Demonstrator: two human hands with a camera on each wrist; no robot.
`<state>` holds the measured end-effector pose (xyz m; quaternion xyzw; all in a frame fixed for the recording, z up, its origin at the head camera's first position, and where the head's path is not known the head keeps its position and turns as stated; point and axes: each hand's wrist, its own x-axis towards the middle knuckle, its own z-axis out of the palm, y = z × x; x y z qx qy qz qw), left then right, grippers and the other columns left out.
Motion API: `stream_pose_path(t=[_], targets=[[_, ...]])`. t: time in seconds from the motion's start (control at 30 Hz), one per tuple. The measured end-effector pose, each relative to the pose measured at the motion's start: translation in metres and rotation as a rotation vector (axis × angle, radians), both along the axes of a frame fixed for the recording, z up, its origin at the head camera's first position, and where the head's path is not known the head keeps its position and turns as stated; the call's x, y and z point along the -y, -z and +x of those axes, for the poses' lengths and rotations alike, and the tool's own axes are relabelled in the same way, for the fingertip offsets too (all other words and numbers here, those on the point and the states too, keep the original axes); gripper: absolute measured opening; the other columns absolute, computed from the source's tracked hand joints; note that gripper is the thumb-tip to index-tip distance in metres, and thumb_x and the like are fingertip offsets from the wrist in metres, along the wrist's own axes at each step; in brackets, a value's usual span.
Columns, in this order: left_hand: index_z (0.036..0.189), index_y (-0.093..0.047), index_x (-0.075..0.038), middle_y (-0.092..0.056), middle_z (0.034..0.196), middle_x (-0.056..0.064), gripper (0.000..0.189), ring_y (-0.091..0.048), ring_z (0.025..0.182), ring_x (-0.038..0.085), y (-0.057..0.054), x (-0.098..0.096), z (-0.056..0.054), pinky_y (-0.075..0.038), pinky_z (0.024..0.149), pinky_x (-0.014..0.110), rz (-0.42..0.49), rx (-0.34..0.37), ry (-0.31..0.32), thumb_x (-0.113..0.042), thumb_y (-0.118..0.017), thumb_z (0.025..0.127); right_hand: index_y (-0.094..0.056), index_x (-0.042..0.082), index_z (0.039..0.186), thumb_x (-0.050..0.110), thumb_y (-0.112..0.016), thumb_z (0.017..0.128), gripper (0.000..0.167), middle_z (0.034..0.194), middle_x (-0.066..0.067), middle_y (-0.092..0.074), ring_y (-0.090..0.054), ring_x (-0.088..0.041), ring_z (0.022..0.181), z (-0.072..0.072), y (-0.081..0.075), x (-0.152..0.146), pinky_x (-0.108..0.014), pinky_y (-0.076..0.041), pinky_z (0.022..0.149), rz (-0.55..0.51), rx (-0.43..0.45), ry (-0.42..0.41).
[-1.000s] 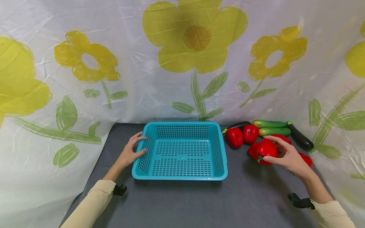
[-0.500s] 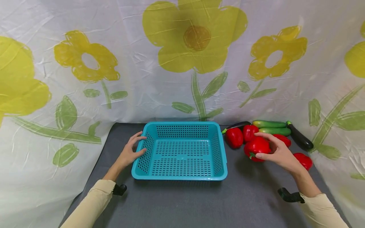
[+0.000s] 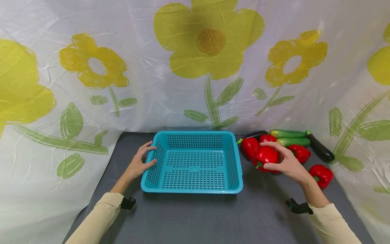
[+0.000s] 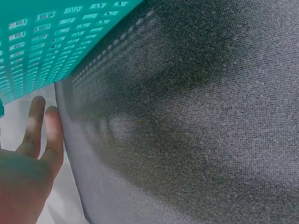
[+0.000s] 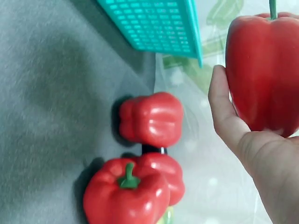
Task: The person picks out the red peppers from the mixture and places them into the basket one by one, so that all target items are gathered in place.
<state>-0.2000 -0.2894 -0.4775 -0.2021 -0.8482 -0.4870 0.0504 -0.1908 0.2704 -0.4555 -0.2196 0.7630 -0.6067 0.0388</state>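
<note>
My right hand [image 3: 287,164] grips a glossy red bell pepper [image 3: 265,156] to the right of the basket, thumb near its green stem. In the right wrist view this pepper [image 5: 264,74] is raised off the table, its stem pointing up. At the other side, my left hand [image 3: 140,162] holds the left rim of a turquoise perforated plastic basket [image 3: 192,190], fingertips and thumb reaching over the edge. Two fingers [image 4: 53,128] of that hand show beside the basket wall [image 4: 42,42] in the left wrist view; the rest of the grip is hidden there.
Several other red bell peppers [image 3: 321,176] lie on the dark grey cloth [image 3: 195,220] at the right. Behind them are two green cucumbers or zucchinis [image 3: 292,141], a dark eggplant [image 3: 320,147] and another eggplant [image 3: 254,134]. A flower-printed curtain [image 3: 137,101] hangs at the back.
My right hand has carried the red bell pepper leftward toward the basket, uncovering the peppers at the right. The left hand and the basket have stayed put.
</note>
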Motion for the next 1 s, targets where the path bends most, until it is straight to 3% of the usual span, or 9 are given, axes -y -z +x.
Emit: stream_pose_path(t=[0.2,0.53,0.73,0.83,1.0], targets=[[0.134,-0.049,0.017,-0.023,0.154,0.037,0.047,-0.038,0.128,0.06,-0.001,0.0,0.001,-0.039,0.095,0.072,0.006,0.014,0.0,0.012,-0.067,0.091,-0.047,0.009,0.146,-0.008,-0.077,0.081,0.074,0.146,-0.012,-0.04,-0.042,-0.034,0.125,-0.005,0.002,0.011,-0.04,-0.057,0.083,-0.038,0.012,-0.027],[0.134,-0.05,0.016,-0.024,0.154,0.038,0.047,-0.039,0.127,0.061,0.002,0.001,-0.001,-0.039,0.094,0.073,0.01,-0.002,0.0,0.012,-0.067,0.09,-0.036,0.014,0.154,-0.005,-0.082,0.08,0.089,0.149,-0.017,-0.035,-0.036,-0.041,0.129,-0.007,0.001,0.025,-0.046,-0.057,0.084,-0.038,0.121,-0.114],[0.132,-0.05,0.016,-0.025,0.153,0.037,0.046,-0.042,0.125,0.059,0.007,0.002,-0.002,-0.042,0.091,0.072,-0.003,-0.031,0.0,0.012,-0.067,0.09,-0.035,0.01,0.154,-0.004,-0.08,0.083,0.085,0.148,-0.015,-0.036,-0.038,-0.041,0.128,-0.006,0.003,0.029,-0.045,-0.057,0.085,-0.05,0.128,-0.09],[0.133,-0.051,0.016,-0.025,0.153,0.037,0.046,-0.041,0.126,0.059,0.012,0.004,-0.005,-0.041,0.091,0.072,0.003,-0.037,-0.001,0.012,-0.067,0.09,-0.034,0.005,0.153,-0.004,-0.077,0.085,0.081,0.147,-0.014,-0.038,-0.041,-0.039,0.126,-0.005,0.005,0.031,-0.045,-0.057,0.084,-0.066,0.121,-0.058],[0.135,-0.051,0.014,-0.023,0.156,0.034,0.048,-0.043,0.126,0.058,0.033,0.012,-0.015,-0.042,0.091,0.071,0.003,-0.049,-0.009,0.012,-0.067,0.09,-0.036,0.005,0.151,0.0,-0.077,0.086,0.076,0.146,-0.014,-0.04,-0.042,-0.037,0.125,-0.004,0.005,0.036,-0.043,-0.057,0.083,-0.071,0.101,-0.027]])
